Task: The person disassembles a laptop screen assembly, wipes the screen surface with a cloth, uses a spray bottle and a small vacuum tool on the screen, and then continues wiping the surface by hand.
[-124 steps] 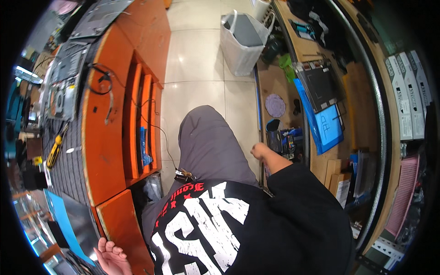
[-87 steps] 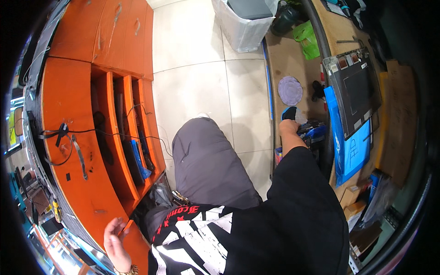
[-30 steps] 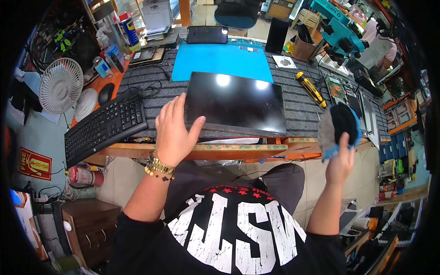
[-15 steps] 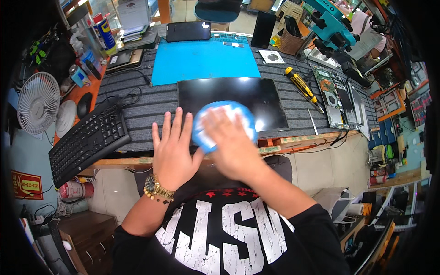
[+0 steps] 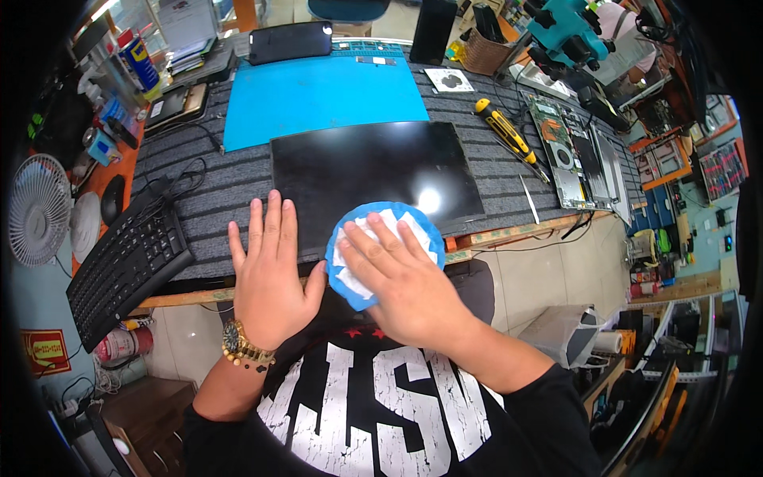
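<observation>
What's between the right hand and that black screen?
A round blue-and-white cloth, pressed flat under the right hand onto the black panel, in the head view.

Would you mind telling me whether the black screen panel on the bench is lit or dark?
Dark. The black screen panel shows no image, only a bright glare spot from overhead light; the right hand presses a blue-and-white cloth on its near edge.

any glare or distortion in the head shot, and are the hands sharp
Head view: a bright glare spot sits on the black panel just past the blue-and-white cloth; fisheye bends the bench edge toward the dark rim; left hand and right hand look sharp.
</observation>
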A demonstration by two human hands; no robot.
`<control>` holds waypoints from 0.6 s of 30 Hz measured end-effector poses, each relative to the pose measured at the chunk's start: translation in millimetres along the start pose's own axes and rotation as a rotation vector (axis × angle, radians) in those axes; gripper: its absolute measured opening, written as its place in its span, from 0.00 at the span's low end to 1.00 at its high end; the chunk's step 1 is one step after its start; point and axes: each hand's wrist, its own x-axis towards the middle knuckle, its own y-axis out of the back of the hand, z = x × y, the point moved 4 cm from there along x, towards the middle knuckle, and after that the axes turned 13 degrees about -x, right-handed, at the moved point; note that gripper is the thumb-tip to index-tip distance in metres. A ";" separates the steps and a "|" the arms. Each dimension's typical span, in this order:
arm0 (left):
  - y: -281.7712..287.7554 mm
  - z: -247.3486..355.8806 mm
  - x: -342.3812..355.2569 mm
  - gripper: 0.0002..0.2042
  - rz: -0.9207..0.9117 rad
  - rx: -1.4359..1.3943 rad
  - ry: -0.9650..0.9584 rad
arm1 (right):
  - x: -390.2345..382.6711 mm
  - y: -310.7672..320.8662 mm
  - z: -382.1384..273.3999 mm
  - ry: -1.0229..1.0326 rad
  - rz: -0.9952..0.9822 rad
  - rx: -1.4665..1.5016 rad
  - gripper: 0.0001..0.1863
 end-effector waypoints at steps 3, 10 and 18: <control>-0.7 -1.3 -3.1 0.45 0.009 0.008 0.019 | -25.5 5.0 58.6 -0.220 -0.001 -0.059 0.38; -1.7 3.3 0.5 0.45 0.016 0.023 0.013 | -54.3 17.9 103.6 -0.280 -0.031 -0.093 0.37; -3.0 0.7 -1.1 0.45 0.023 0.036 0.019 | -37.5 18.1 139.2 -0.307 -0.037 -0.210 0.38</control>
